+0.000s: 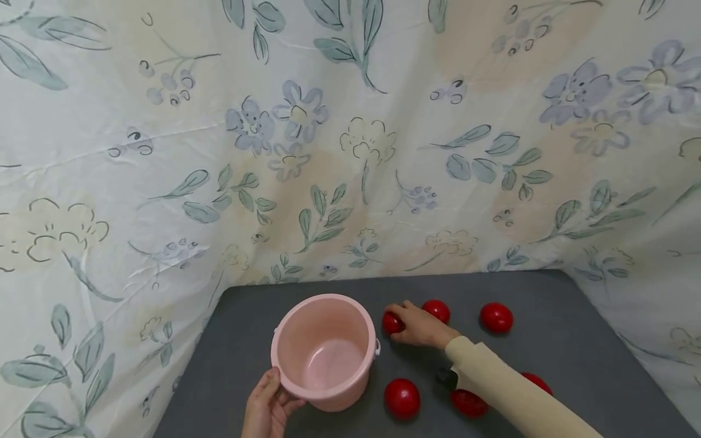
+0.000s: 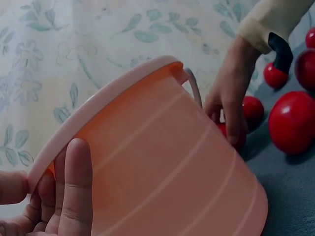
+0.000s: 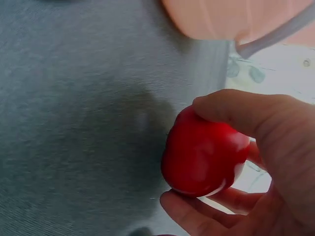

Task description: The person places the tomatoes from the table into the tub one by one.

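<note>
A pink bucket (image 1: 358,389) stands on the dark grey table, its inside bare in the head view. My left hand (image 1: 268,401) grips its rim at the near left, with the thumb at the lip and several fingers (image 2: 78,169) against the outer wall under it. Just right of the bucket, my right hand (image 1: 418,325) holds a glossy red round fruit (image 3: 204,152) with a lobed surface. The thumb lies on one side of this fruit and the fingers curl round the other. The bucket's light-coloured handle (image 2: 194,88) hangs on the side facing the right hand.
More red fruits lie on the table (image 1: 246,340): one behind the right hand (image 1: 436,310), one farther right (image 1: 496,317), one in front of the bucket (image 1: 402,398) and others by the right sleeve (image 1: 509,386). A flowered cloth (image 1: 372,152) hangs behind and beside the table.
</note>
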Tool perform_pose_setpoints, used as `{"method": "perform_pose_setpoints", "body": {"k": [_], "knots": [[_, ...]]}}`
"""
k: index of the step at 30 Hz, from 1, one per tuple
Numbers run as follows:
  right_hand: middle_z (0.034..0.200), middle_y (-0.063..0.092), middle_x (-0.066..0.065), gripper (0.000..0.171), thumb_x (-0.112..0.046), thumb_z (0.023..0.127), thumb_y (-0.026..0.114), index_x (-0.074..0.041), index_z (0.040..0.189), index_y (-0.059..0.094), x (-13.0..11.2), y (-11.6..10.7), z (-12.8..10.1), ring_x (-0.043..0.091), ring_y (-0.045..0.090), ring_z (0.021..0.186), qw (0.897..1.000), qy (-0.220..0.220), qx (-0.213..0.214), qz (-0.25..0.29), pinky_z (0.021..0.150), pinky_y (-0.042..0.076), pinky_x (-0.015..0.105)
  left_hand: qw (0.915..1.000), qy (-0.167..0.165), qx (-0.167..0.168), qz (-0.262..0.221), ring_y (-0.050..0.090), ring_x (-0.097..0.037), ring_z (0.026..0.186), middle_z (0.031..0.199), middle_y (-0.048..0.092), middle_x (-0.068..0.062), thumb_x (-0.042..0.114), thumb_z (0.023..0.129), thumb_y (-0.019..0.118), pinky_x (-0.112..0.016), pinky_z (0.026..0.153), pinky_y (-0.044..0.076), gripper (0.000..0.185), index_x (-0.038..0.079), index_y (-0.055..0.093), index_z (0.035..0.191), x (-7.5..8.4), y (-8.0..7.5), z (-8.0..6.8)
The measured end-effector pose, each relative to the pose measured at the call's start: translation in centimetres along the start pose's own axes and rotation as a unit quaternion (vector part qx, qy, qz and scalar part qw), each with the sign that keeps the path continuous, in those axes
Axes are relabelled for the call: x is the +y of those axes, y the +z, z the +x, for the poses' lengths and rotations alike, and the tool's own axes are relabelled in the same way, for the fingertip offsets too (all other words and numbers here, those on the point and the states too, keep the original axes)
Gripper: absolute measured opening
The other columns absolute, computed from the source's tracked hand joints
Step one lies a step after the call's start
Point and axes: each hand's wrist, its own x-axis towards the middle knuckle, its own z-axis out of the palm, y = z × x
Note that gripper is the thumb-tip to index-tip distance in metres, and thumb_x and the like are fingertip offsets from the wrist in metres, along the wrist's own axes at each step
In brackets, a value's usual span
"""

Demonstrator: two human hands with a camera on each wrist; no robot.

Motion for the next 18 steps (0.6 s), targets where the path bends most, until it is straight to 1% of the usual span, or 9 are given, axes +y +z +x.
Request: {"method": "perform_pose_setpoints", "body": {"k": [2, 4, 8, 10, 14, 17, 18], "knots": [[0.125, 0.059, 0.008, 0.068, -0.027, 0.082, 0.083, -0.018, 0.143, 0.052, -0.3, -0.7, 0.1, 0.024, 0.059, 0.109, 1.0, -0.001, 0.003, 0.001, 0.09, 0.058, 0.052, 1.0, 0.002, 0.009, -0.003, 0.071, -0.007, 0.084, 0.098, 0.067, 0.004, 0.031, 0.109, 0.042, -0.025, 0.075, 0.061, 0.018, 0.017, 0.052, 0.105, 0.0, 0.2, 0.0], [0.125, 0.059, 0.01, 0.069, -0.026, 0.082, 0.084, -0.014, 0.142, 0.052, -0.7, -1.5, 0.3, 0.025, 0.059, 0.111, 1.0, -0.009, 0.008, -0.002, 0.09, 0.058, 0.052, 0.9997, 0.002, 0.024, 0.006, 0.07, -0.007, 0.084, 0.098, 0.066, 0.005, 0.032, 0.109, 0.042, -0.024, 0.075, 0.061, 0.018, 0.016, 0.052, 0.107, -0.1, 0.4, 0.1], [0.123, 0.06, 0.011, 0.066, -0.025, 0.082, 0.083, -0.01, 0.139, 0.053, -1.3, -3.4, 0.4, 0.025, 0.058, 0.11, 1.0, -0.019, 0.015, -0.019, 0.088, 0.059, 0.048, 0.9988, -0.004, 0.045, 0.018, 0.069, -0.006, 0.083, 0.096, 0.066, 0.005, 0.032, 0.109, 0.043, -0.024, 0.074, 0.061, 0.019, 0.016, 0.052, 0.108, -0.4, 0.7, 0.2], [0.123, 0.06, 0.012, 0.065, -0.026, 0.083, 0.081, -0.009, 0.139, 0.052, -1.5, -4.5, 0.4, 0.025, 0.058, 0.11, 0.999, -0.02, 0.015, -0.023, 0.088, 0.059, 0.046, 0.9983, -0.01, 0.052, 0.024, 0.069, -0.006, 0.082, 0.094, 0.066, 0.005, 0.032, 0.11, 0.042, -0.024, 0.074, 0.061, 0.019, 0.016, 0.051, 0.108, -0.5, 0.9, 0.2], [0.131, 0.058, 0.015, 0.068, -0.029, 0.086, 0.079, -0.007, 0.143, 0.048, -1.9, -6.9, 0.1, 0.027, 0.058, 0.115, 0.999, -0.026, 0.016, -0.024, 0.092, 0.058, 0.047, 0.9966, -0.02, 0.071, 0.037, 0.07, -0.006, 0.08, 0.092, 0.066, 0.005, 0.032, 0.11, 0.04, -0.024, 0.074, 0.061, 0.019, 0.016, 0.05, 0.107, -0.7, 1.2, 0.0], [0.136, 0.056, 0.015, 0.07, -0.028, 0.087, 0.078, -0.009, 0.146, 0.045, -2.6, -8.9, -0.4, 0.029, 0.058, 0.118, 0.999, -0.027, 0.015, -0.014, 0.094, 0.057, 0.049, 0.9957, -0.018, 0.082, 0.04, 0.069, -0.006, 0.081, 0.093, 0.066, 0.005, 0.032, 0.11, 0.04, -0.024, 0.074, 0.061, 0.02, 0.015, 0.05, 0.109, -0.8, 1.4, 0.0], [0.136, 0.055, 0.015, 0.069, -0.028, 0.087, 0.078, -0.01, 0.146, 0.045, -2.9, -9.5, -0.5, 0.03, 0.058, 0.118, 0.999, -0.028, 0.013, -0.012, 0.093, 0.058, 0.049, 0.9956, -0.018, 0.085, 0.035, 0.069, -0.006, 0.081, 0.094, 0.066, 0.005, 0.032, 0.11, 0.04, -0.024, 0.074, 0.061, 0.019, 0.015, 0.05, 0.109, -0.9, 1.5, 0.0]]}}
